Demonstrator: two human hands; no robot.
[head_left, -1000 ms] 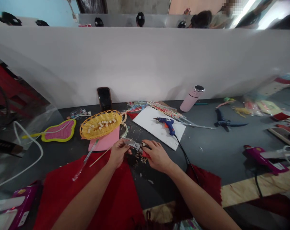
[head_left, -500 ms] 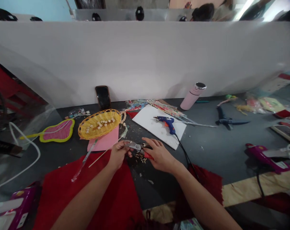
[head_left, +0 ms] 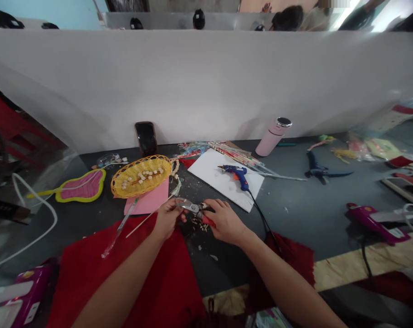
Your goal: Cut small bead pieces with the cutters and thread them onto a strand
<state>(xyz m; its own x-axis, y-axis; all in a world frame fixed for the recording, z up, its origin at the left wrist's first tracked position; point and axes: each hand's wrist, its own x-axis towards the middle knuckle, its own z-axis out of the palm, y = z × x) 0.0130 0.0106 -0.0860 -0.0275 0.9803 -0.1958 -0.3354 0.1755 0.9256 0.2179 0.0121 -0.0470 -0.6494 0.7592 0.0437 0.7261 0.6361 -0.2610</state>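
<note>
In the head view my right hand [head_left: 226,220] is wrapped round the red handles of a pair of pruning shears [head_left: 192,208]. Their metal jaws point left, toward my left hand [head_left: 167,219], whose fingers are pinched together at the jaw tips. What those fingers hold is too small and covered to make out. A thin pale stick [head_left: 143,224] passes behind my left hand; whether it is gripped cannot be seen. Small pale cut pieces [head_left: 202,226] lie scattered on the dark table just below the shears.
A yellow woven basket [head_left: 115,187] with pale beads stands behind my left hand. A blue glue gun [head_left: 238,174] rests on a white board [head_left: 209,166], its cord trailing past my right forearm. Red cloth [head_left: 168,273] lies under my left arm. A pink bottle [head_left: 271,139] stands behind.
My right hand's fingers have closed in further round the shears' handles. Both hands stay almost in place, and the view has shifted slightly.
</note>
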